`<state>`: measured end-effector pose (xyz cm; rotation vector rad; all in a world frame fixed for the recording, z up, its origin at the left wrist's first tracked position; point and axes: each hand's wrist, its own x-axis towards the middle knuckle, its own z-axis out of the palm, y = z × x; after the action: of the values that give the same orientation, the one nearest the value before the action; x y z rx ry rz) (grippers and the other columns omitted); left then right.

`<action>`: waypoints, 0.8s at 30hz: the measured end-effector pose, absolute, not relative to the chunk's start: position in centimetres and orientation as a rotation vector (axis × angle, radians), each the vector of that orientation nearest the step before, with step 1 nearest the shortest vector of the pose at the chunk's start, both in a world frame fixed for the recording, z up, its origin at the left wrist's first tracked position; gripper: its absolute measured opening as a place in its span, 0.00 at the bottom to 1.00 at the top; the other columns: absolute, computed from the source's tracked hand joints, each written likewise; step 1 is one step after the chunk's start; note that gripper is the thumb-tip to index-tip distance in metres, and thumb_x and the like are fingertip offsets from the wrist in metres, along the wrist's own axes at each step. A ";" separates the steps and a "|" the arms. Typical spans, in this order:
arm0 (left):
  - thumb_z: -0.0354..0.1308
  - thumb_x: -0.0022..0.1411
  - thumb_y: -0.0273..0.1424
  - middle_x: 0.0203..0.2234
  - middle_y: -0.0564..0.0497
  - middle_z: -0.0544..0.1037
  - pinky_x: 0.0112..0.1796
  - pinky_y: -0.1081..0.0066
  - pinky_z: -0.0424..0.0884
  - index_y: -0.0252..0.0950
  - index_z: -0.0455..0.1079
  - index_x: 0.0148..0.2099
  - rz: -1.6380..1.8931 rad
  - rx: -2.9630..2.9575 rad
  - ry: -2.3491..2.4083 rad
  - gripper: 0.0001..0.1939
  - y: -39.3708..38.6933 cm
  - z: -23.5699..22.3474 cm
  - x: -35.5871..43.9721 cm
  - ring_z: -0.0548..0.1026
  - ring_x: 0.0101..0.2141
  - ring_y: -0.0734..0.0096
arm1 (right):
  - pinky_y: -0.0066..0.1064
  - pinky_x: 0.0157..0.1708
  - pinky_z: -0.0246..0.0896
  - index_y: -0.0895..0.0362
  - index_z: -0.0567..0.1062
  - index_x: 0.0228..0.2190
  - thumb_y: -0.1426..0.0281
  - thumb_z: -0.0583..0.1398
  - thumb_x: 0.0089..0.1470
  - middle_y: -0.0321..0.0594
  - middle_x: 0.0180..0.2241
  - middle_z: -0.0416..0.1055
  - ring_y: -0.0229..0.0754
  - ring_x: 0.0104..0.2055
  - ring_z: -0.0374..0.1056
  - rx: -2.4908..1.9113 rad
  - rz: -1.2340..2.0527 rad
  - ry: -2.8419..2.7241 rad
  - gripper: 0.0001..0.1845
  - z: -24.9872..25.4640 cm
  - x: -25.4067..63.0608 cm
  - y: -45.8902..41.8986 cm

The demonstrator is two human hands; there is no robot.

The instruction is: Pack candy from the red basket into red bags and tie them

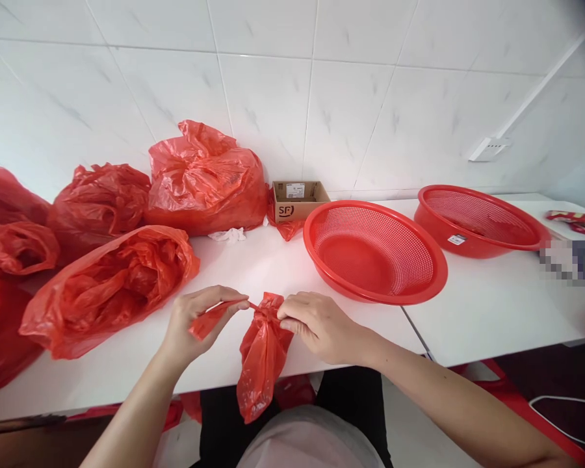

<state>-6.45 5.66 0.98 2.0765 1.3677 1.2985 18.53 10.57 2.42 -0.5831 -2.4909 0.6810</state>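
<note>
A small red plastic bag (262, 361) hangs over the front edge of the white table (492, 305), its top gathered into a knot. My left hand (195, 322) pinches one twisted handle of the bag and pulls it to the left. My right hand (316, 322) is closed on the bag's neck and the other handle, right beside the knot. Both hands sit near the table's front edge, a little in front of the nearer red basket (374, 250).
Several full red plastic bags (110, 286) crowd the table's left half, one big one (207, 179) against the tiled wall. A small open cardboard box (299, 200) stands at the back. A second red basket (480, 218) sits right of the first.
</note>
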 end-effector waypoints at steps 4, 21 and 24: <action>0.62 0.62 0.30 0.30 0.53 0.81 0.34 0.73 0.73 0.42 0.77 0.37 1.237 1.985 1.412 0.03 5.7 2.1 -5.7 0.79 0.32 0.70 | 0.33 0.36 0.61 0.56 0.71 0.34 0.73 0.55 0.63 0.40 0.33 0.71 0.40 0.35 0.66 -0.716 0.752 -2.407 0.06 2.5 18.9 10.3; 0.60 0.62 0.28 0.28 0.56 0.79 0.29 0.77 0.71 0.42 0.75 0.35 1.277 2.054 1.585 0.05 1.8 9.4 -4.0 0.76 0.28 0.74 | 0.34 0.46 0.65 0.55 0.76 0.40 0.71 0.56 0.63 0.38 0.39 0.78 0.40 0.42 0.72 -0.463 0.893 -1.986 0.08 3.2 14.4 6.4; 0.63 0.60 0.34 0.29 0.58 0.79 0.29 0.77 0.72 0.41 0.76 0.33 1.404 1.891 1.870 0.04 -1.1 10.7 -6.2 0.75 0.28 0.75 | 0.36 0.54 0.63 0.55 0.74 0.50 0.69 0.58 0.62 0.43 0.51 0.73 0.43 0.54 0.68 -0.436 0.885 -2.008 0.15 2.9 14.7 6.4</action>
<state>-6.19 -1.06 10.75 1.8908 1.8702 1.4040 14.67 6.40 2.95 -0.4361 -2.0083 0.8847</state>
